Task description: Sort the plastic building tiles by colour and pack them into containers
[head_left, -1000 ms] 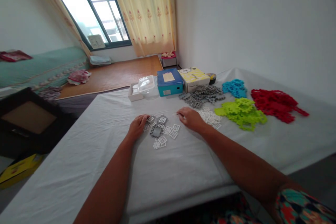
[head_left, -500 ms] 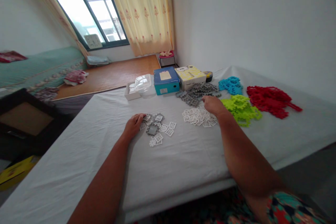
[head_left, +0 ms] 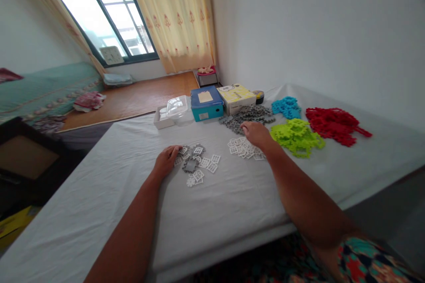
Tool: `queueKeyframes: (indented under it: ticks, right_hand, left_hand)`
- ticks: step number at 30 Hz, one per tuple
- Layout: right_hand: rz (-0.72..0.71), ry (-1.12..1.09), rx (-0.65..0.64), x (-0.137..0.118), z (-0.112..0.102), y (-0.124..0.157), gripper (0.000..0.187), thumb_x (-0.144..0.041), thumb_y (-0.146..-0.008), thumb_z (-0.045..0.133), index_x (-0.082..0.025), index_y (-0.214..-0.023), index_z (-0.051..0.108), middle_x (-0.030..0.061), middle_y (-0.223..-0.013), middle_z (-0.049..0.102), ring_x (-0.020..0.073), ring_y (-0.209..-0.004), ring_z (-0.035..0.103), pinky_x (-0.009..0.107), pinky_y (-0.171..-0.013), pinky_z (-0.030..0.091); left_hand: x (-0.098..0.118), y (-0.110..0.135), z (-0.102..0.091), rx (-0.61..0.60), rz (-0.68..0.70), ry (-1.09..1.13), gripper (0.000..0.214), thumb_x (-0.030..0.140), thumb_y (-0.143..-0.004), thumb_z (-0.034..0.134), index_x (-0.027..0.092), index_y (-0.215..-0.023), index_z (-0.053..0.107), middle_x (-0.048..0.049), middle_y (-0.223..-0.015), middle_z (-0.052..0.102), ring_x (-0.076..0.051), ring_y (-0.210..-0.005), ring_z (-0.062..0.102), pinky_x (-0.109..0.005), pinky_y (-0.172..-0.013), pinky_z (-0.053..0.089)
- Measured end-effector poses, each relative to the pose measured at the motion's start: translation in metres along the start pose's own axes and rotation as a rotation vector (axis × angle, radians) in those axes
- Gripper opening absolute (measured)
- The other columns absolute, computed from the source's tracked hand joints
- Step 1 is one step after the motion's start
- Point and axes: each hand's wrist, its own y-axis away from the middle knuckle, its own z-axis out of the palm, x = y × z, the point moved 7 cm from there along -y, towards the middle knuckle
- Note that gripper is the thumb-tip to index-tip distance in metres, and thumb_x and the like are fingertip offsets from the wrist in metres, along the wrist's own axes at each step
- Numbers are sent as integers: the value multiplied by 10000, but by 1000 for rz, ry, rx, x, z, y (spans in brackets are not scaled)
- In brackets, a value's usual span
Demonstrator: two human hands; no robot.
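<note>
While both forearms reach across the white-covered table (head_left: pixel 232 203), my left hand (head_left: pixel 166 161) lies at the near-left edge of the mixed cluster (head_left: pixel 198 164) of grey and white square tiles, fingers loosely curled, their tips touching the nearest pieces. Whether a tile is pinched beneath them I cannot tell; the underside of the hand is hidden. My right hand (head_left: pixel 255 134) lies palm down, farther off and to the right, over the far edge of the white tile pile (head_left: pixel 241 149) and just beside the near edge of the grey pile (head_left: pixel 247 116). Its fingers are bent and point leftward. Their undersides are hidden, so I cannot tell whether they grasp a piece or lie slack.

Layout of the loose pieces: the mixed cluster and the white tile pile lie apart on the cloth, a bare strip between them. The green pile (head_left: pixel 296 137) lies just beside my right wrist, on its right. Beyond the green pile lies the blue pile (head_left: pixel 287 107), and to the right of both lies the red pile (head_left: pixel 334 119), nearest the wall.

Far edge of the table, left to right — a clear plastic container (head_left: pixel 179 108), a blue box (head_left: pixel 206 104) and a yellow box (head_left: pixel 235 96), side by side. The grey pile lies directly in front of the yellow box. Behind the table, a window (head_left: pixel 99 13) and a patterned curtain (head_left: pixel 172 13) close the view.
</note>
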Motion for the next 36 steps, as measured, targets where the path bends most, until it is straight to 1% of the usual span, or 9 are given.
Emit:
queueKeyframes:
  ticks: [2,5,9,11,16,22,28,33,36]
  right_hand:
    - [-198,-164,57,-35,6,8,283,-240,-933,445,-195,-1097,672,81,-1080,697,171,-979,631,264,-861,441]
    - [-499,-331,-34,-86,31,28,263,-238,-922,497,-181,-1118,663,85,-1102,677,161,-987,613,271,-886,444]
    - [-697,-299,-160,-117,61,48,442,-386,-785,709,-169,-1165,648,132,-1163,634,240,-1082,549,365,-935,432]
    - [-696,-274,-192,-117,68,48,458,-389,-740,754,-149,-1121,669,140,-1133,639,253,-1070,545,376,-944,423]
    - [-636,-311,-235,-106,67,40,203,-241,-820,664,-146,-994,708,112,-1009,666,208,-970,580,335,-905,433]
    - [-695,-305,-279,-99,64,43,281,-115,-812,602,-149,-1082,672,117,-1097,636,195,-1027,577,328,-922,426]
    - [-506,-311,-279,-89,47,35,155,-183,-782,661,-155,-934,649,51,-867,673,144,-763,599,245,-714,437]
    - [-261,-277,-63,-37,8,9,181,-296,-896,522,-194,-898,672,29,-825,706,145,-744,617,240,-690,418]
    - [-206,-117,16,-21,2,2,187,-312,-880,553,-189,-876,694,69,-920,709,188,-853,610,276,-758,423]
  left_hand:
    - [3,1,0,1,8,8,517,513,-931,293,188,-1018,685,-81,-1087,700,-219,-1053,613,-349,-984,439]
    - [7,2,0,4,21,14,491,489,-936,301,192,-1012,685,-83,-1078,701,-220,-1042,615,-353,-971,448]
    - [10,4,-1,9,30,3,477,469,-944,293,210,-1003,689,-71,-1064,705,-218,-1039,614,-354,-970,450]
    - [11,4,-1,11,29,6,481,471,-946,296,203,-1010,691,-72,-1070,704,-216,-1040,615,-347,-974,447]
    - [10,4,0,6,31,1,502,472,-950,291,181,-1023,694,-85,-1084,701,-224,-1050,613,-357,-970,447]
    - [7,4,1,21,29,32,494,476,-942,309,182,-1021,698,-84,-1078,703,-220,-1043,619,-346,-964,455]
    - [5,3,2,15,30,30,479,486,-938,314,208,-1020,696,-69,-1064,709,-220,-1037,617,-353,-965,453]
    - [5,3,1,30,26,42,473,486,-937,319,214,-1020,697,-64,-1063,711,-218,-1032,620,-350,-973,449]
    - [5,3,2,20,36,31,471,481,-941,312,218,-1014,695,-59,-1054,710,-213,-1029,620,-340,-973,448]
